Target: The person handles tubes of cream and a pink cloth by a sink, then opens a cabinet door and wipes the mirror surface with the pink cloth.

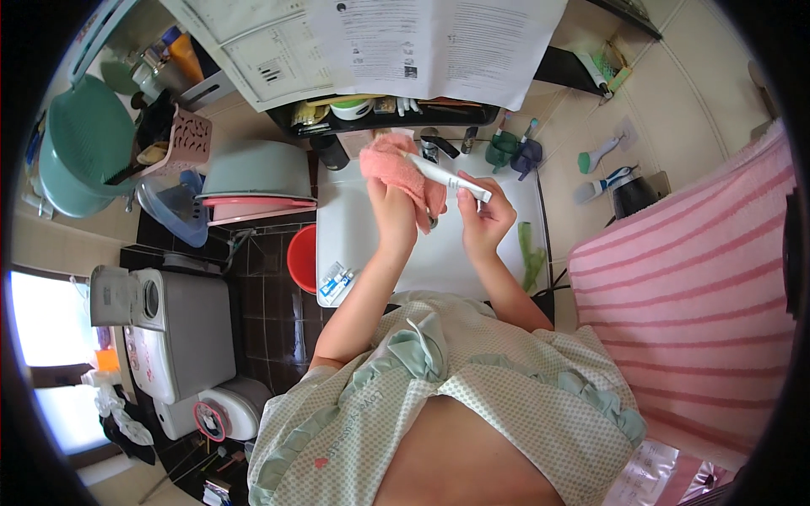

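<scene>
Over the white washbasin (354, 221), my left hand (395, 218) holds a pink terry cloth (395, 166) bunched around its fingers. A slim white squeeze tube (443, 175) slants across from the cloth to my right hand (487, 212), whose thumb and fingers grip its flat end. The tube's other end rests at the cloth; whether it is capped cannot be told. Part of a metal fitting shows just below the cloth. A blue and white packet (335, 283) lies at the basin's lower left corner, and a green mesh or cloth strip (530, 256) lies at its right side.
Behind the basin stand a black canister (329, 153), a green cup (501, 149) and a purple cup (527, 157) with toothbrushes. Printed papers (405, 44) hang above a black shelf (392, 123). A red bucket (302, 258) is at left, a striped pink towel (683, 284) at right.
</scene>
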Motion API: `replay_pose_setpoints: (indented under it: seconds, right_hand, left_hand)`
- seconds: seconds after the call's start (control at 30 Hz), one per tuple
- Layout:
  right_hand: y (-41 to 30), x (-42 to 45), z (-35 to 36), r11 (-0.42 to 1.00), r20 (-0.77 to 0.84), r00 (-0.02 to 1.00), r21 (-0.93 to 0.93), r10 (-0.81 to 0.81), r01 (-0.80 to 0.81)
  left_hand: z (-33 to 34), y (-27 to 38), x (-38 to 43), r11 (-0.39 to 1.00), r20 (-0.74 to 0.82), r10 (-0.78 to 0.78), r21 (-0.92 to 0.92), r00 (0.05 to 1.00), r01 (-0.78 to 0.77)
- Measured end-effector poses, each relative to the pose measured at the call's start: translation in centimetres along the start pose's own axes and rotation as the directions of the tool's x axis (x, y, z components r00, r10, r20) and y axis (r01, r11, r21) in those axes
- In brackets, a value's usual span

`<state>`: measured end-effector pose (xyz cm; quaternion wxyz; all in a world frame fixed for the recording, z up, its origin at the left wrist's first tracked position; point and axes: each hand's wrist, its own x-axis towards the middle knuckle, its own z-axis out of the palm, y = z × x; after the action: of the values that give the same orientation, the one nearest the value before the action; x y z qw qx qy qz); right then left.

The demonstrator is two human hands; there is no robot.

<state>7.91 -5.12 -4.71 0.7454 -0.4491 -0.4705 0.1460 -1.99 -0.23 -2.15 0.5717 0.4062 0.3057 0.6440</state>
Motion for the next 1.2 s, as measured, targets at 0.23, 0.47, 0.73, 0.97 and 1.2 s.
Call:
replay_pose_setpoints:
  seconds: [0.23, 0.47, 0.73, 0.97, 1.2]
  right_hand:
    - [0.4, 0.3, -1.6, 0.990, -0.037, 0.990, 0.037, 0.140, -0.138]
    - [-0.5, 1.5, -3.4, 0.958, -0.060, 0.956, 0.001, 0.287, -0.288]
    - [-0.1, 1.1, -4.6, 0.937, -0.171, 0.921, 0.070, 0.349, -0.342]
    - [1.2, 2.2, -5.5, 0.928, -0.293, 0.887, 0.222, 0.357, -0.300]
    - [2.8, 3.6, -9.5, 0.976, -0.225, 0.962, -0.118, 0.153, -0.183]
  left_hand:
    - [3.0, 0.5, 1.4, 0.999, 0.125, 0.038, -0.038, 0.991, -0.034]
    - [7.6, 0.1, 3.2, 0.958, 0.093, 0.209, -0.218, 0.973, -0.185]
    - [8.3, -2.4, 3.4, 0.993, 0.258, -0.058, -0.083, 0.964, 0.082]
    - [9.2, -5.8, 1.2, 0.942, 0.491, -0.324, 0.091, 0.809, 0.322]
    - [12.5, -4.5, 2.6, 0.871, 0.518, -0.393, -0.057, 0.760, 0.489]
